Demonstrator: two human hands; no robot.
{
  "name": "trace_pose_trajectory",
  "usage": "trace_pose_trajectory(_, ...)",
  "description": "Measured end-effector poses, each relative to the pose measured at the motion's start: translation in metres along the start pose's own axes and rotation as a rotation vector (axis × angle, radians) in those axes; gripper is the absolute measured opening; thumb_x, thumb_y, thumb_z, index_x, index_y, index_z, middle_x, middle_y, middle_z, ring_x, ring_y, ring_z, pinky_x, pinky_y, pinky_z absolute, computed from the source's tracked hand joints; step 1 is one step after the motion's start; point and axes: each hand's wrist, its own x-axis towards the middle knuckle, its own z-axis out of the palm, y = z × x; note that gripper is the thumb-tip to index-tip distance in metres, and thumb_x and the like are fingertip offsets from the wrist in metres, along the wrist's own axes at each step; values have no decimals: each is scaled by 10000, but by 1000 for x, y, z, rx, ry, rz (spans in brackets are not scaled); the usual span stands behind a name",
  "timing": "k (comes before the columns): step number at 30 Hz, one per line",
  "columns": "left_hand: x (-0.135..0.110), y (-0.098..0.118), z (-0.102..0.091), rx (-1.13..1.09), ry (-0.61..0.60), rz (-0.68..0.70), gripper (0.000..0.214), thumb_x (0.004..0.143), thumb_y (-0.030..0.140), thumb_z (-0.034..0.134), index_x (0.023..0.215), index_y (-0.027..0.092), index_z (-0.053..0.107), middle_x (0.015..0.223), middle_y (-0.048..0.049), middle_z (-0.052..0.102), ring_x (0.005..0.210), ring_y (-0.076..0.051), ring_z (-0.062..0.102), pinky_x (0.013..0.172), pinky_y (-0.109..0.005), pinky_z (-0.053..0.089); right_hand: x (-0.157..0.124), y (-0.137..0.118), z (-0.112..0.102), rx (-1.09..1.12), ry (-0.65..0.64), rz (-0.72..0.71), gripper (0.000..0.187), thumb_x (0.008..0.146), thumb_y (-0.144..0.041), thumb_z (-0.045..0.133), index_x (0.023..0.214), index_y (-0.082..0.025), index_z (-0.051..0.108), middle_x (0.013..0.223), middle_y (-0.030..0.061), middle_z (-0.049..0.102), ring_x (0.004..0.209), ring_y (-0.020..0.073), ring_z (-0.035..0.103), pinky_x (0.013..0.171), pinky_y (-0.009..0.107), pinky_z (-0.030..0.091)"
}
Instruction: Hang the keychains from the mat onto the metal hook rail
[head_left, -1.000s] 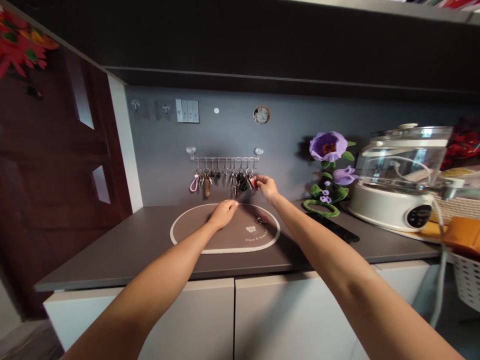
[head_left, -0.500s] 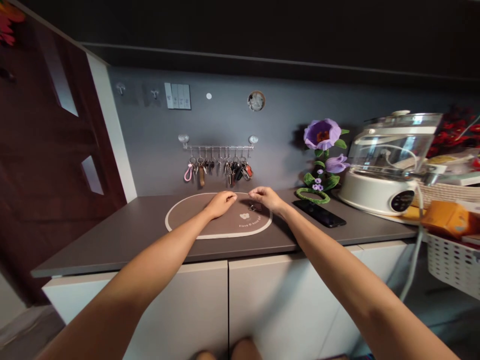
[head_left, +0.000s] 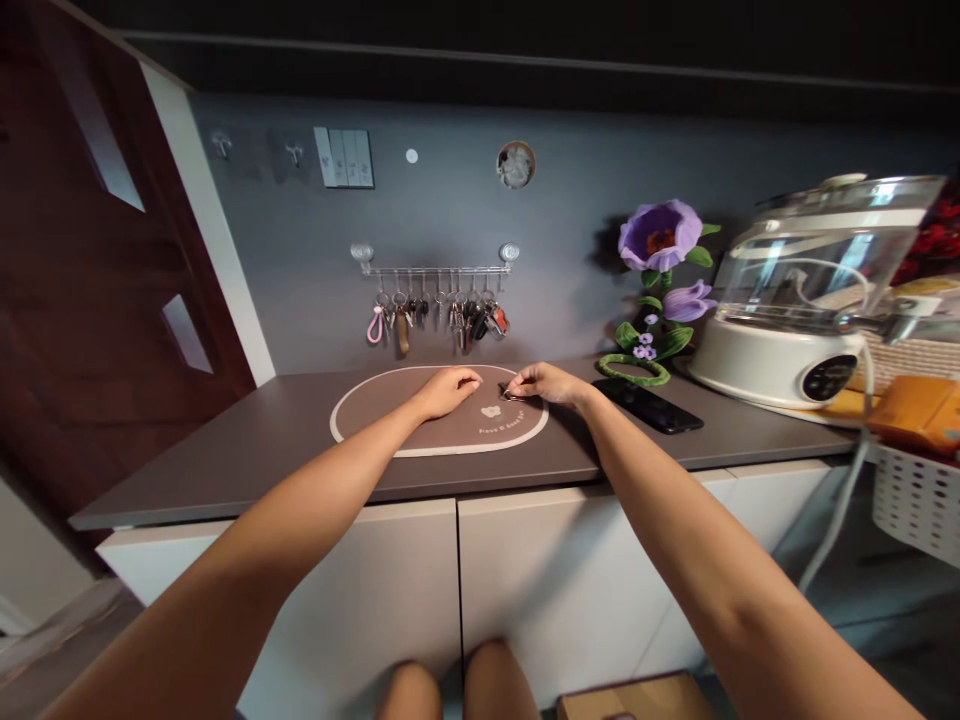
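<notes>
1 right hand [head_left: 550, 382] right at keyring [head_left: 507, 394], 1 left hand [head_left: 445, 391] curled over mat [head_left: 379, 412], honestly couldn't tell if either gripped

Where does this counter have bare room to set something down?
Bare: the counter left of the mat, toward the door; the mat's left end, beside the left hand. Crowded: rightward, with the right hand at a key ring, then phone, purple flowers, white appliance.

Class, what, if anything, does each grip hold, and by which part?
The right grip is at the silvery metal key ring; whether it is held cannot be told. The left grip shows nothing held.
</notes>
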Motion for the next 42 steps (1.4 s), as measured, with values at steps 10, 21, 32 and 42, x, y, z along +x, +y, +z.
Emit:
trace_pose_trajectory(10,0,3,-1,2,-26,10,242,785,262,451,903,166,639,941,-49,650,848,-160,567,780,-270,424,8,1,8,-150,2,-116,323,590,-410,665,664,-101,604,562,-23,559,534,56,448,570,190,353)
trace_pose_trajectory(21,1,9,1,-114,-8,19,228,782,285,470,867,154,636,879,-40,653,788,-147,569,735,-253,424,9,-9,24,-62,54,-222,337,662,-450,594,721,-122,542,545,-43,508,484,45,398,498,175,316)
trace_pose_trajectory(32,2,12,0,-267,96,-63,245,788,324,448,749,129,591,632,-3,566,570,-98,480,556,-210,380,15,-6,29,-1,95,-276,351,685,-464,579,778,-130,523,610,-19,542,538,65,460,531,191,363)
trace_pose_trajectory(42,5,10,4,-479,155,-132,253,758,358,491,724,119,563,630,0,553,552,-85,482,546,-202,390,18,-4,31,39,131,-326,328,674,-449,601,776,-149,516,646,-23,536,561,76,472,585,234,391)
